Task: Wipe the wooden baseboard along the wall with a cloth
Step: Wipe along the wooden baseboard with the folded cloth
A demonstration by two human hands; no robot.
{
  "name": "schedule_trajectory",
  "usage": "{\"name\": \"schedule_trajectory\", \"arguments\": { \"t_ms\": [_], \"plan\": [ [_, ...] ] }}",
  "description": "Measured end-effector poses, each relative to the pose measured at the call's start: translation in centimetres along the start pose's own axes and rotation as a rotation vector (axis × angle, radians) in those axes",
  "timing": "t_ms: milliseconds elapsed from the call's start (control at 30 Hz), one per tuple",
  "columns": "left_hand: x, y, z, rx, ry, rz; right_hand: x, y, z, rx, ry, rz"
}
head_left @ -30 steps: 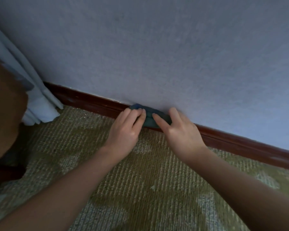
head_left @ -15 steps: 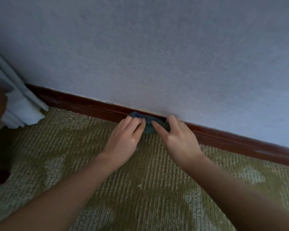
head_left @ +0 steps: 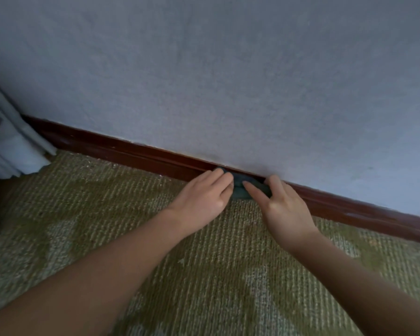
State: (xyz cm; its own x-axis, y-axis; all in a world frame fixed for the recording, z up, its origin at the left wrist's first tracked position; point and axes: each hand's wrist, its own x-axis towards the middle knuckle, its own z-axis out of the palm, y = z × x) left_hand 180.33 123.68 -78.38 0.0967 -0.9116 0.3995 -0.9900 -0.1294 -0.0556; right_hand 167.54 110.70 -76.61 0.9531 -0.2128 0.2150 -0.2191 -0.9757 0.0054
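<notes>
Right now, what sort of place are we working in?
Probably a carpeted living space, perhaps a bedroom: a patterned olive carpet meets a dark wooden baseboard under a textured pale wall, and a white curtain hangs at the left edge.

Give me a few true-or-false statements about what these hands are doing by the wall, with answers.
1. The left hand and right hand both touch the cloth. True.
2. The cloth is white. False: it is dark teal.
3. The cloth sits against the baseboard. True.
4. The floor is bare wood. False: it is patterned carpet.
5. A curtain hangs at the far left. True.
</notes>
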Motion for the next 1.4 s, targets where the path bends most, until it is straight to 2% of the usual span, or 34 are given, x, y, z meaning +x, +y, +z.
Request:
{"name": "schedule_trajectory", "arguments": {
  "t_ms": [233,500,800,1000,1200,1400],
  "plan": [
    [1.2,1.6,-0.7,0.023,-0.106,-0.021,-0.6,1.0,-0.4,0.032,0.016,0.002],
    [2.6,2.6,-1.4,0.074,-0.244,0.033,-1.3,2.3,-0.8,0.017,0.023,-0.025],
    [4.6,5.4,0.1,0.081,-0.132,0.183,-4.3,6.1,-1.1,-0.017,0.043,0.032],
    [5.0,6.8,0.5,0.016,-0.17,0.103,-5.2,6.0,-0.8,0.062,0.051,0.135],
    [4.4,6.2,0.3,0.04,-0.244,0.045,-4.7,5.5,-0.5,0.108,0.09,0.105],
    [6.8,8.3,1.5,-0.021,-0.109,0.199,-7.3,8.9,-1.2,0.06,0.06,0.102]
  ]
}}
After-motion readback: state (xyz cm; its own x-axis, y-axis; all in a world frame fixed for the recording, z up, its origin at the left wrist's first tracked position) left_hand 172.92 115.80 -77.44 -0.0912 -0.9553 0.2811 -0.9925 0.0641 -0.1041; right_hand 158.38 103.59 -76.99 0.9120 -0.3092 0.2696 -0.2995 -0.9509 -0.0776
